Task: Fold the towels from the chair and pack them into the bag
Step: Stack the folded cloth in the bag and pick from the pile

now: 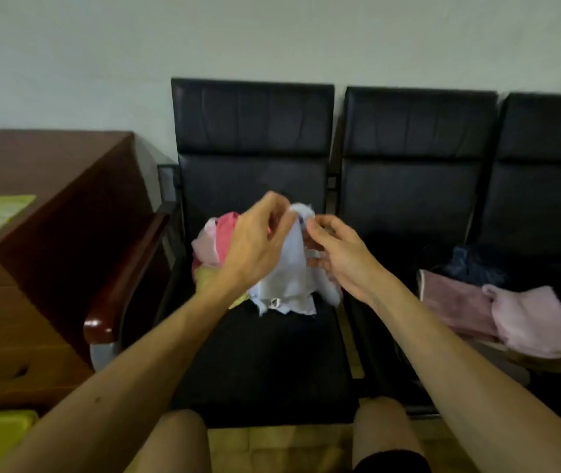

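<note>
We face a pale wall (272,35) with a row of black chairs (419,186) and a wooden desk (67,186) at the left. Over the leftmost chair (265,363) our left hand (255,240) pinches the top edge of a pale blue towel (289,278), fingers curled. Our right hand (340,257) pinches the same edge just beside it with thumb and forefinger. The towel hangs down onto a heap of pink and yellow towels (217,237) on the seat. Well apart to the right lie folded pink towels (531,319).
</note>
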A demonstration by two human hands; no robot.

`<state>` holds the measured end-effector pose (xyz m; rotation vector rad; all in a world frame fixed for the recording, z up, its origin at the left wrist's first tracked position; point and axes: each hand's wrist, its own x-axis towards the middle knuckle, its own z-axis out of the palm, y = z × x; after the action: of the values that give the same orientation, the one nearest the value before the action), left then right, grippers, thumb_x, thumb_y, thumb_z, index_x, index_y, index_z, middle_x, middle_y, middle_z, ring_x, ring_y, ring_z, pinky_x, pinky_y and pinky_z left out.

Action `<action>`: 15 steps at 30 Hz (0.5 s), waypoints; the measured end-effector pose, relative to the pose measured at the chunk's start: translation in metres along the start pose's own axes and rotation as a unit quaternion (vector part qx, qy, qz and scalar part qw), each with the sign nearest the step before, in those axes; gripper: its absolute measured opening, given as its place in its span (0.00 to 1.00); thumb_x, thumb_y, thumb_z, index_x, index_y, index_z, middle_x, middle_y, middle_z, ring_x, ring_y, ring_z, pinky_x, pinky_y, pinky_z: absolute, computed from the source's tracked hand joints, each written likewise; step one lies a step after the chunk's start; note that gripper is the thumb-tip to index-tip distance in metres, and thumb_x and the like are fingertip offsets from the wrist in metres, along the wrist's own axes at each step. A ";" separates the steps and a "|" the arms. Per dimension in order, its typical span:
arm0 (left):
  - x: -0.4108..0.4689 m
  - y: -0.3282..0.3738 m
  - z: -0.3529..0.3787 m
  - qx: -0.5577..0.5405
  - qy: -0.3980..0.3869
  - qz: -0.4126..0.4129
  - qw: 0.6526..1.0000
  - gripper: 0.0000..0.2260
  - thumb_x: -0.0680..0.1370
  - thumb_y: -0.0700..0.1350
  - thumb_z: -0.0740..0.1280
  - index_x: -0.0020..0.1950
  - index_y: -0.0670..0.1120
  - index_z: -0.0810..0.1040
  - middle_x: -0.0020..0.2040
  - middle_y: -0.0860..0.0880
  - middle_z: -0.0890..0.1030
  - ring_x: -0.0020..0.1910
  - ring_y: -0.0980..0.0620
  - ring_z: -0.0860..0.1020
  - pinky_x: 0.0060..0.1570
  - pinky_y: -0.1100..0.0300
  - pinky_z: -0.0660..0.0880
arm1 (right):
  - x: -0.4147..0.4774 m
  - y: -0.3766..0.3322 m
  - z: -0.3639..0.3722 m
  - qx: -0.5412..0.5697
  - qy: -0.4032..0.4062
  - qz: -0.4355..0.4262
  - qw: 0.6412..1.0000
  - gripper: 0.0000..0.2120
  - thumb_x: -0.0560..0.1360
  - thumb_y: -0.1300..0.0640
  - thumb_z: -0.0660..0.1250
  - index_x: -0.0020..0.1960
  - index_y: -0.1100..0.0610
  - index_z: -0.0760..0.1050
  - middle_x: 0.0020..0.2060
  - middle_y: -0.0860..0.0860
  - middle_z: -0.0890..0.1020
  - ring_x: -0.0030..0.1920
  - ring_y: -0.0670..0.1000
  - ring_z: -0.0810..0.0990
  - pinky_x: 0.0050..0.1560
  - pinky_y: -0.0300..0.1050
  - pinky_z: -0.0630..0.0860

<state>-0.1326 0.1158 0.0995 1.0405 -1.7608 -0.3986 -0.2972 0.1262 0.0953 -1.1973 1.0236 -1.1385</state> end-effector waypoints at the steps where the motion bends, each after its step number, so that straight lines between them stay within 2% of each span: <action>1: 0.011 0.022 -0.009 -0.026 0.017 0.001 1.000 0.05 0.82 0.44 0.65 0.47 0.46 0.75 0.38 0.54 0.75 0.35 0.59 0.73 0.36 0.68 0.69 | -0.011 -0.017 0.004 -0.016 -0.003 -0.031 0.999 0.16 0.75 0.50 0.71 0.60 0.53 0.74 0.52 0.51 0.83 0.50 0.50 0.84 0.47 0.44 0.80; 3: 0.028 0.064 -0.026 -0.061 0.044 0.014 0.997 0.07 0.82 0.45 0.65 0.46 0.44 0.75 0.36 0.54 0.75 0.33 0.62 0.72 0.34 0.69 0.69 | -0.038 -0.042 0.009 -0.095 0.003 -0.085 0.992 0.28 0.68 0.48 0.77 0.64 0.48 0.69 0.57 0.48 0.81 0.55 0.47 0.82 0.50 0.42 0.81; 4: 0.033 0.080 -0.032 -0.069 0.052 0.019 0.996 0.07 0.82 0.45 0.65 0.46 0.44 0.75 0.36 0.53 0.76 0.33 0.62 0.72 0.33 0.69 0.70 | -0.053 -0.051 0.012 -0.125 0.008 -0.098 0.987 0.31 0.66 0.48 0.78 0.64 0.47 0.68 0.57 0.46 0.80 0.55 0.45 0.81 0.49 0.40 0.81; 7: 0.037 0.105 -0.038 -0.072 0.060 0.013 0.995 0.08 0.81 0.48 0.66 0.48 0.44 0.77 0.37 0.50 0.79 0.34 0.58 0.75 0.35 0.62 0.75 | -0.088 -0.061 0.015 -0.148 0.002 -0.105 0.983 0.34 0.64 0.45 0.77 0.65 0.47 0.66 0.59 0.46 0.78 0.55 0.44 0.80 0.49 0.39 0.81; 9: 0.033 0.112 -0.039 -0.069 0.064 -0.002 0.996 0.07 0.81 0.48 0.66 0.49 0.44 0.77 0.38 0.51 0.79 0.34 0.59 0.75 0.35 0.64 0.75 | -0.108 -0.061 0.014 -0.150 -0.015 -0.104 0.983 0.34 0.64 0.46 0.76 0.66 0.47 0.65 0.59 0.46 0.77 0.57 0.45 0.79 0.52 0.41 0.80; 12: 0.019 0.123 -0.042 -0.061 0.067 -0.011 0.996 0.06 0.81 0.48 0.66 0.50 0.45 0.77 0.39 0.53 0.78 0.34 0.64 0.75 0.34 0.72 0.73 | -0.133 -0.055 0.010 -0.181 -0.007 -0.117 0.977 0.25 0.69 0.50 0.76 0.63 0.49 0.71 0.55 0.46 0.80 0.53 0.43 0.81 0.49 0.38 0.80; 15: 0.008 0.135 -0.047 -0.053 0.079 -0.026 0.995 0.07 0.81 0.48 0.66 0.51 0.45 0.78 0.41 0.51 0.79 0.38 0.59 0.76 0.37 0.69 0.75 | -0.148 -0.047 0.006 -0.166 0.017 -0.119 0.979 0.11 0.76 0.51 0.71 0.56 0.51 0.76 0.49 0.47 0.83 0.47 0.41 0.82 0.43 0.35 0.78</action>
<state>-0.1543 0.1958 0.2159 1.0154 -1.5588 -0.4267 -0.3188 0.2724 0.1424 -1.6051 1.1497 -1.2060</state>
